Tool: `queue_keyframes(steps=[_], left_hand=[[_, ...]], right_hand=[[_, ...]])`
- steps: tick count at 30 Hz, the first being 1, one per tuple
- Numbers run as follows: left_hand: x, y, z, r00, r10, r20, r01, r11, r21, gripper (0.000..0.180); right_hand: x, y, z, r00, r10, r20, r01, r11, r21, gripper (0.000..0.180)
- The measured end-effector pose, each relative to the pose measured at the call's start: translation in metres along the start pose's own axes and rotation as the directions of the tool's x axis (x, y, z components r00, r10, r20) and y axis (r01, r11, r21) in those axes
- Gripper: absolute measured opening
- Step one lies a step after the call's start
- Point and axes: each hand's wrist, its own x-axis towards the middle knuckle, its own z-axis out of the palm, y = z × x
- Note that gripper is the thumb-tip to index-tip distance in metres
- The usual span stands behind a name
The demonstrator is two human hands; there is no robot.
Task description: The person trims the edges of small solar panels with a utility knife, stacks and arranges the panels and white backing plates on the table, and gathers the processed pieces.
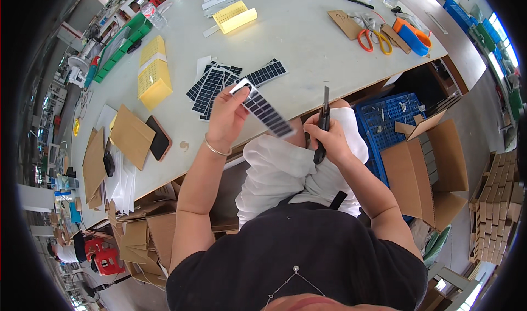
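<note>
Pinched in my left hand (228, 113) is one end of a white strip of black rectangular stickers (269, 115), slanting down past the table's front edge toward my lap. My right hand (329, 138) grips a black utility knife (324, 120) above my right thigh, its blade out and pointing away from me. The knife and the strip are apart. Just beyond my left hand lies a loose, fanned pile of similar black sticker strips (208, 91), and one more strip (267, 72) lies angled to its right.
Yellow perforated sheets (155, 77) and a phone (160, 138) lie on the table (296, 42). Orange-handled scissors (365, 40) and a blue-and-orange tape dispenser (413, 36) sit at the right. Beside my right leg stand a blue crate (379, 125) and an open cardboard box (409, 171).
</note>
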Motion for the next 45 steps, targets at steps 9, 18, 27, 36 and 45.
queue_keyframes(steps=[9,18,27,36,45], left_hand=[[-0.026,-0.03,0.039,0.954,-0.291,0.065,0.29,0.957,0.022,0.035],[-0.027,-0.037,0.037,0.943,-0.332,-0.008,0.332,0.943,-0.026,0.035],[-0.01,-0.017,0.018,0.941,-0.325,-0.095,0.309,0.939,-0.151,0.036],[0.002,-0.022,0.011,0.957,-0.275,0.096,0.289,0.939,-0.186,0.036],[-0.015,-0.035,0.038,0.95,-0.293,-0.106,0.286,0.955,-0.075,0.042]], right_hand=[[0.0,-0.017,0.029,0.952,-0.27,0.141,0.301,0.752,-0.586,0.03],[0.011,-0.029,0.033,0.98,-0.158,0.123,0.199,0.749,-0.632,0.026],[-0.049,-0.026,0.047,0.683,0.104,0.723,0.654,0.355,-0.669,0.024],[-0.018,-0.042,0.033,0.891,-0.256,0.374,0.432,0.73,-0.53,0.024],[0.007,-0.027,0.031,0.925,-0.321,0.205,0.375,0.674,-0.637,0.02]])
